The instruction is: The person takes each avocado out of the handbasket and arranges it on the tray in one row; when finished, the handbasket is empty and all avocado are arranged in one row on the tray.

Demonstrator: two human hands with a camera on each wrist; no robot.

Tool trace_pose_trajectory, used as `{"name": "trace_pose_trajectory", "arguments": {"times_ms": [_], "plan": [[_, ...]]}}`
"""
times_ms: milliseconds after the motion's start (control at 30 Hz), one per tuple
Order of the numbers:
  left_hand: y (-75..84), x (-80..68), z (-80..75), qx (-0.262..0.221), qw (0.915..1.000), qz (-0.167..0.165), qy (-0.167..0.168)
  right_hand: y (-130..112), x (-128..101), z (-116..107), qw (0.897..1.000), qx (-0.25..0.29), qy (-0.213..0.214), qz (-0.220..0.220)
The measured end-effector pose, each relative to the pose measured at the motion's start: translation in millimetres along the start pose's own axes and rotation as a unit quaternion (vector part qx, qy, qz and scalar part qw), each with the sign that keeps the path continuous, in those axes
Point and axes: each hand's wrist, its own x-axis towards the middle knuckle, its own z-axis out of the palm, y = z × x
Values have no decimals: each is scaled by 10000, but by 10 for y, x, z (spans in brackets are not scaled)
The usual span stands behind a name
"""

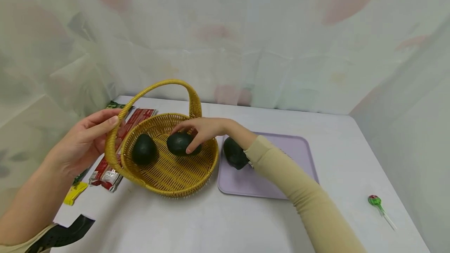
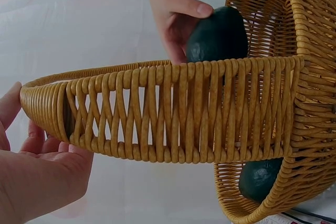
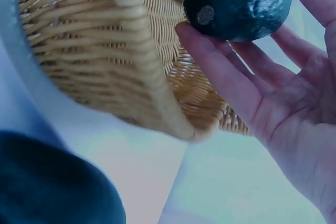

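A yellow wicker basket [image 1: 172,194] stands on the white table with its arched handle up. My left hand [image 1: 86,138] holds the left side of that handle [image 2: 173,111] between thumb and fingers. My right hand [image 1: 211,128] grips a dark green avocado [image 1: 179,144] at the basket's opening; in the right wrist view the fruit [image 3: 236,9] shows a small pale stem scar. Another avocado [image 1: 144,149] lies inside the basket on the left. A third dark green avocado [image 1: 234,153] is on the lilac tray [image 1: 302,155], partly hidden by my right forearm.
Red foil-wrapped packets [image 1: 105,173] lie left of the basket, partly behind my left hand. A yellow wrapper [image 1: 75,193] is nearer the front. At the far right lies a lollipop [image 1: 376,201]. A patterned curtain [image 1: 225,50] hangs behind the table.
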Motion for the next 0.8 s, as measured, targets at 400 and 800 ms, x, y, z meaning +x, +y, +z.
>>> {"name": "trace_pose_trajectory", "arguments": {"times_ms": [400, 800], "plan": [[13, 11, -54, -204, 9997, -41, -97, 29, -413, -99, 9990, 98, 353, -265], [20, 19, -102, -263, 9995, -131, -96, 147, -907, -157, 9966, 377, 706, -182]]}}
